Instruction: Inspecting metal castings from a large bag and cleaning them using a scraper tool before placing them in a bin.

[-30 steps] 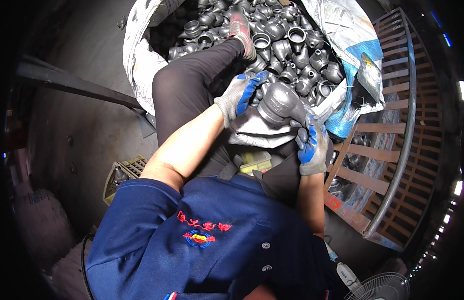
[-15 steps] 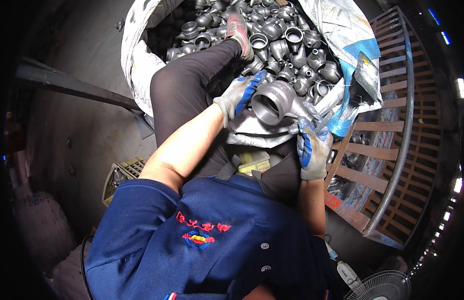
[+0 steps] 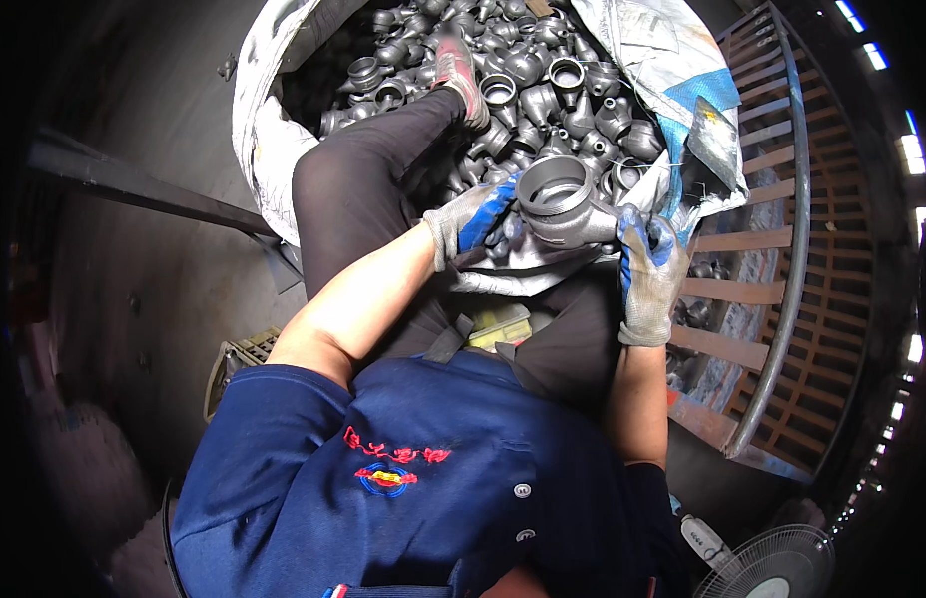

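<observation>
A grey cast metal pipe fitting (image 3: 573,219) is held up over the near rim of a big white sack. Its wide round mouth now faces up, and a narrower neck points to the right. At its left side is my left hand (image 3: 468,221), in a grey glove with blue coating, fingers curled against the body. My right hand (image 3: 652,264), gloved alike, is closed around the narrow neck. Many similar fittings (image 3: 538,105) fill the white sack (image 3: 259,130) beyond my hands.
My leg (image 3: 358,169) stretches into the sack, the shoe (image 3: 458,80) resting among the fittings. At the right stands a slatted metal crate (image 3: 797,199) with more parts inside. A dark bar (image 3: 154,179) crosses the left side. A fan (image 3: 782,568) stands at lower right, a yellowish basket (image 3: 229,369) at left.
The fitting has turned so its mouth tips from facing me to facing upward, and it has shifted slightly right. My right hand has moved right and a little up with its neck.
</observation>
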The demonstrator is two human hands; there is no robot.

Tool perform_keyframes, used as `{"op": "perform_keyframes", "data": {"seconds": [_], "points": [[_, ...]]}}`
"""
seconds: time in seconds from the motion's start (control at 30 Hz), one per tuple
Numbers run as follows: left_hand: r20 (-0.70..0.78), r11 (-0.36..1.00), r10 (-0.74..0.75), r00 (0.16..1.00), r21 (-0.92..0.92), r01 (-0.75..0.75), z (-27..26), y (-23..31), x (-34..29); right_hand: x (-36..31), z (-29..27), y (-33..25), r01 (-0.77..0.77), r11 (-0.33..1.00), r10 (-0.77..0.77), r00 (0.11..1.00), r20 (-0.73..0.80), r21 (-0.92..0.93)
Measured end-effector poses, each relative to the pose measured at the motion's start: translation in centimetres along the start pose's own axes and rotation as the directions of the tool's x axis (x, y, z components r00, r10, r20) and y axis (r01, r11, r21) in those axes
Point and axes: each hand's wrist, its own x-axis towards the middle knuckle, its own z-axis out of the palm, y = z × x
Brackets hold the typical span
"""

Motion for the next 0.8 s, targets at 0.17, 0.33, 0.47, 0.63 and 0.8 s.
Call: {"op": "perform_keyframes", "data": {"seconds": [0.17, 0.33, 0.47, 0.63, 0.8], "points": [[0.052, 0.996, 0.031, 0.998, 0.087, -0.036, 1.2, 0.1, -0.2, 0.2, -1.5, -2.0, -0.073, 0.993, 0.063, 0.993, 0.101, 0.095], [-0.001, 0.979, 0.051, 0.999, -0.200, -0.051, 2.9, 2.1, 2.2, 1.5, -10.0, -4.5, 0.070, 0.997, -0.071, 0.997, 0.012, 0.026], [-0.321, 0.989, 0.145, 0.936, 0.019, -0.146, -0.6, 3.1, 8.6, 0.6, -20.8, -7.8, -0.060, 0.982, -0.019, 0.911, -0.411, -0.179], [-0.396, 0.694, 0.273, 0.877, 0.712, 0.106, -8.5, -4.8, 16.9, 0.7, -30.4, -3.5, -0.209, 0.931, -0.070, 0.702, -0.709, -0.298], [-0.296, 0.272, 0.122, 0.947, 0.928, 0.254, -4.0, -7.7, 19.9, -0.2, -41.1, 8.9, -0.460, 0.758, 0.088, 0.775, -0.626, -0.463]]}}
